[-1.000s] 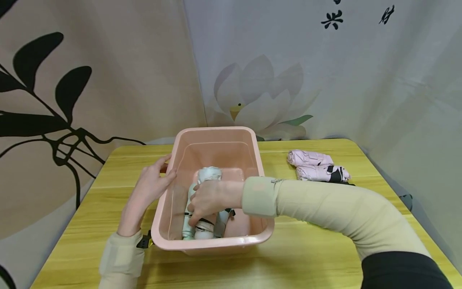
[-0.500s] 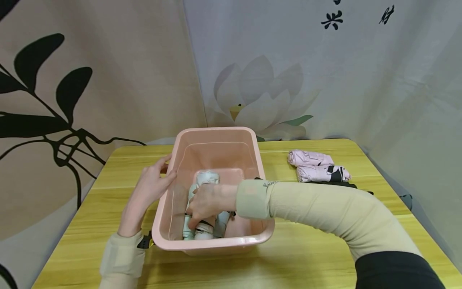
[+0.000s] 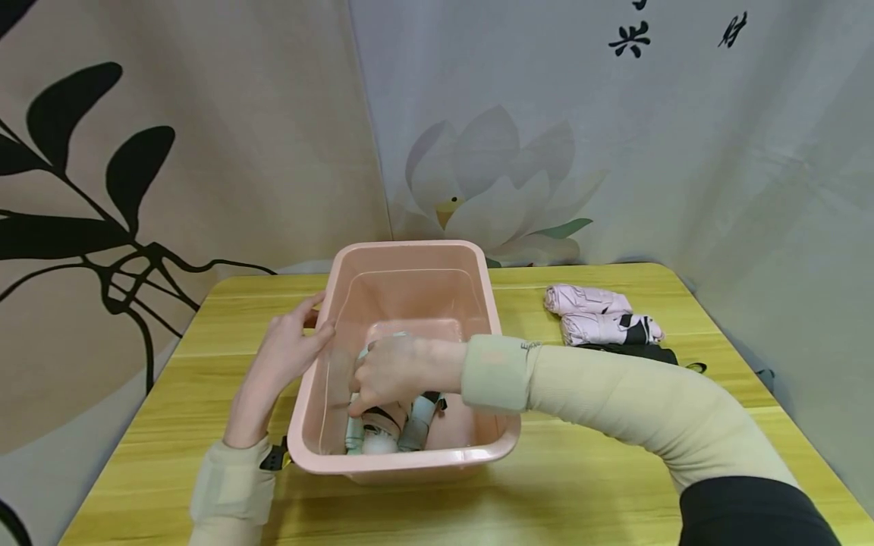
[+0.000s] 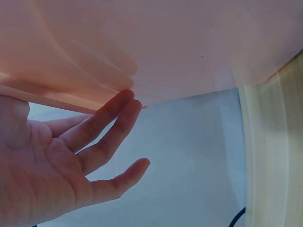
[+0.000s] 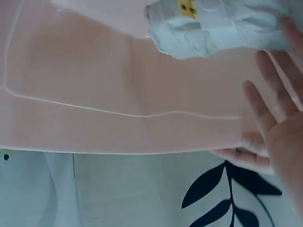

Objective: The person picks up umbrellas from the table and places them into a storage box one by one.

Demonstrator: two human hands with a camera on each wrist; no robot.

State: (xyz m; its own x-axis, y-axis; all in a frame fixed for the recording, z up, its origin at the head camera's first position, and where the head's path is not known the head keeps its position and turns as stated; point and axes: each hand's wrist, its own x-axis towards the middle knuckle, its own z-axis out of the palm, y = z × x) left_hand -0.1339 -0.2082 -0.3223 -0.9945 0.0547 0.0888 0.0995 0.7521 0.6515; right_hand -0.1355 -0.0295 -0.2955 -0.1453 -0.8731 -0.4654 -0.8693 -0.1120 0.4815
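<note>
A pink plastic basin (image 3: 410, 255) stands on the table. My left hand (image 3: 290, 345) holds its left rim; in the left wrist view the fingertips (image 4: 128, 94) touch the outer wall. Inside, my right hand (image 3: 392, 371) bends over a pale folding umbrella, gripping its rolled cloth and covering most of it. The umbrella's white round end (image 3: 378, 444) shows below the hand. In the right wrist view the pale roll (image 5: 213, 28) has a yellow label, and fingers reach behind it. Beside it lie a mint umbrella (image 3: 353, 436) and a grey-blue one (image 3: 418, 423).
Two pink rolled umbrellas (image 3: 587, 298) with black prints lie right of the basin, next to a black one (image 3: 638, 353) with a loop, partly behind my right sleeve. The wooden table (image 3: 567, 470) meets hanging cloth (image 3: 751, 189) at the back.
My right hand shifts slightly left, then lifts a little within the basin, and the pale umbrella under it shifts and turns slightly. The left hand stays on the rim.
</note>
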